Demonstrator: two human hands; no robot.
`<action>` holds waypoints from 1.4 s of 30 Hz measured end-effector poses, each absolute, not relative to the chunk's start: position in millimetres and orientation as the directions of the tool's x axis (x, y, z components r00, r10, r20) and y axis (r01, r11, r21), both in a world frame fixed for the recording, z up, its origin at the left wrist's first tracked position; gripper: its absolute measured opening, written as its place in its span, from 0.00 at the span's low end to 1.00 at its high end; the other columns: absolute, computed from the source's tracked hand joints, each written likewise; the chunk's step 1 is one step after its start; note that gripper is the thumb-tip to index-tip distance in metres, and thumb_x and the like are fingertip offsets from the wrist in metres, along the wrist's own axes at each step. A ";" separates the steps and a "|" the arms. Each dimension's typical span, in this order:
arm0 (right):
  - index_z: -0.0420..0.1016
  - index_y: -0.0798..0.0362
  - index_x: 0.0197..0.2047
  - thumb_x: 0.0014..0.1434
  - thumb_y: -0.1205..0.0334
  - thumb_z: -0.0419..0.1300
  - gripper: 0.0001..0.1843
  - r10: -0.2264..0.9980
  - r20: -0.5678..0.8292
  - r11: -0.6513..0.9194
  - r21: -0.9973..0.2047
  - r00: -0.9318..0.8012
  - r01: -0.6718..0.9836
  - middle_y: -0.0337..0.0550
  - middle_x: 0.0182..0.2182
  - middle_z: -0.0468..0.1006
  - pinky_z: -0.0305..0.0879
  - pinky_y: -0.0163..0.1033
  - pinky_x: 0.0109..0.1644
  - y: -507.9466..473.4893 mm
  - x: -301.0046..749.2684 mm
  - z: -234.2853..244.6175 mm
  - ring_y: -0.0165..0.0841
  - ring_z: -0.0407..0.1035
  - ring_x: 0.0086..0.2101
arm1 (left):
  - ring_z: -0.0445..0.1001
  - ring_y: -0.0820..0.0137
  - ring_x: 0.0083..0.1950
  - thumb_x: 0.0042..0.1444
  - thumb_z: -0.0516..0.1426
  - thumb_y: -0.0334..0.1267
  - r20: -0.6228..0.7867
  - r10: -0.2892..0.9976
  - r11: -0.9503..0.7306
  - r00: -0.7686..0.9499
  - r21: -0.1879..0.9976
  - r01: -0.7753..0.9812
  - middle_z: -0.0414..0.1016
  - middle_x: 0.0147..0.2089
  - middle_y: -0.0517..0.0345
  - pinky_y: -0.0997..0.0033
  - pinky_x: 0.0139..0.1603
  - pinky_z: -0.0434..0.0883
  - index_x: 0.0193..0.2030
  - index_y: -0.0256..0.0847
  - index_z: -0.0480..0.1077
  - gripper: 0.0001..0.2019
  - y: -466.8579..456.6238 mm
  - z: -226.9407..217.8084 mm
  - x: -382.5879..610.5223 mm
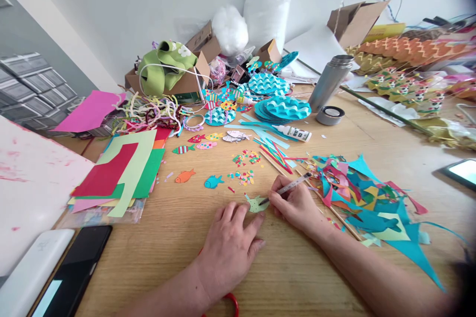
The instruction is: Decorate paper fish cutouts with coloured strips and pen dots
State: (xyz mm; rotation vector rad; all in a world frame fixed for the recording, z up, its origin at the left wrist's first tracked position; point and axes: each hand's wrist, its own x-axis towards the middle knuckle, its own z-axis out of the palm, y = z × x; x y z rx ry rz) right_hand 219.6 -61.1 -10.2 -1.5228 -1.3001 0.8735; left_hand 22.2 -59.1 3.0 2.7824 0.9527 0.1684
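My right hand (292,203) grips a slim pen (293,184), its tip down on a small light green paper fish (256,203) marked with dark dots. Spread on the table, my left hand (234,237) has its fingertips at the near edge of that fish. Beyond the hands lie a blue paper fish (213,182) and an orange paper fish (185,176). Farther off are several decorated fish, among them a striped one (183,149). Small heaps of paper bits (241,177) sit just past the green fish. Part of a red scissors handle (232,303) shows under my left forearm.
Coloured paper sheets (148,173), a black phone (74,267) and a white power bank (37,262) lie left. Paper scraps (364,198) and wooden sticks (340,219) are right. Behind stand a glue bottle (297,133), blue wavy discs (286,108) and a steel flask (330,81).
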 end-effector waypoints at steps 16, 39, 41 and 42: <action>0.61 0.50 0.23 0.51 0.64 0.55 0.07 0.980 0.055 -0.013 -0.943 0.193 0.332 0.33 0.14 0.66 0.53 0.32 0.20 -60.8 219.7 -10.0 0.26 0.60 0.16 | 0.59 0.59 0.55 0.63 0.50 0.49 0.052 0.613 -0.780 0.789 0.204 0.592 0.62 0.57 0.53 0.52 0.55 0.66 0.62 0.51 0.61 0.21 -58.2 1.5 22.4; 0.61 0.50 0.23 0.50 0.64 0.56 0.07 0.981 0.035 -0.027 -0.950 0.191 0.311 0.32 0.14 0.65 0.53 0.31 0.19 -60.7 219.4 -11.6 0.26 0.60 0.16 | 0.59 0.59 0.55 0.63 0.51 0.48 0.053 0.612 -0.779 0.789 0.212 0.590 0.62 0.57 0.53 0.52 0.56 0.66 0.62 0.51 0.61 0.21 -59.3 0.5 21.9; 0.61 0.50 0.23 0.50 0.64 0.56 0.07 0.980 0.033 -0.031 -0.949 0.196 0.314 0.32 0.14 0.66 0.53 0.31 0.19 -60.6 219.3 -10.9 0.26 0.60 0.16 | 0.59 0.59 0.55 0.62 0.51 0.48 0.057 0.612 -0.780 0.788 0.209 0.590 0.62 0.57 0.53 0.52 0.56 0.66 0.62 0.51 0.61 0.21 -59.3 0.4 22.0; 0.62 0.50 0.23 0.50 0.64 0.56 0.07 0.980 0.035 -0.030 -0.948 0.198 0.316 0.32 0.14 0.66 0.53 0.31 0.19 -60.6 219.1 -10.4 0.26 0.60 0.16 | 0.59 0.59 0.55 0.62 0.51 0.49 0.060 0.612 -0.780 0.788 0.207 0.590 0.62 0.57 0.53 0.52 0.56 0.66 0.62 0.51 0.61 0.21 -59.4 0.4 22.0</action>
